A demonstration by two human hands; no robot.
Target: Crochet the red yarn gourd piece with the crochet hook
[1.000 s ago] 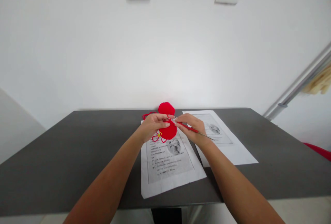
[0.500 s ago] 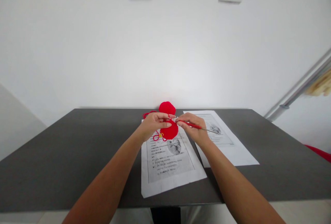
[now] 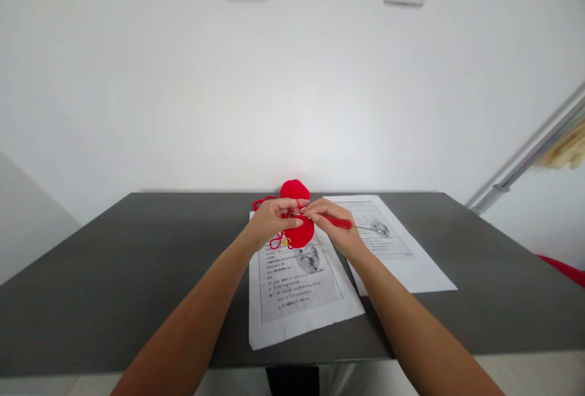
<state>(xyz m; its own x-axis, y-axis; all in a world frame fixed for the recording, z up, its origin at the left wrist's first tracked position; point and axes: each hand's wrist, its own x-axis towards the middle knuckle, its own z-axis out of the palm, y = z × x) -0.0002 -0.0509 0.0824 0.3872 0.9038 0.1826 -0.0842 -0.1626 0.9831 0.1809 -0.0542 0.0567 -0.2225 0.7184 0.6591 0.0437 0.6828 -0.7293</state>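
My left hand (image 3: 270, 223) pinches the upper edge of a round red crochet piece (image 3: 300, 234) between thumb and fingers. A crochet hook (image 3: 338, 222) with a red handle lies in my right hand (image 3: 339, 225), its metal back end pointing right. The hook's tip is at the top edge of the piece, partly hidden by my fingers. Red yarn runs over my left fingers from a red yarn ball (image 3: 295, 189) just behind. A small yellow marker (image 3: 286, 241) and a loop of red yarn (image 3: 276, 241) hang at the piece's lower left.
Two printed sheets lie on the dark table (image 3: 159, 286): one sheet (image 3: 301, 329) under my hands, another sheet (image 3: 411, 274) to the right. A white wall (image 3: 292, 91) rises behind the table's far edge. At the right stands a grey pole (image 3: 525, 164).
My right hand has shifted slightly left with the crochet hook, bringing its fingers closer to my left hand. The crochet piece and yarn ball stay nearly in place.
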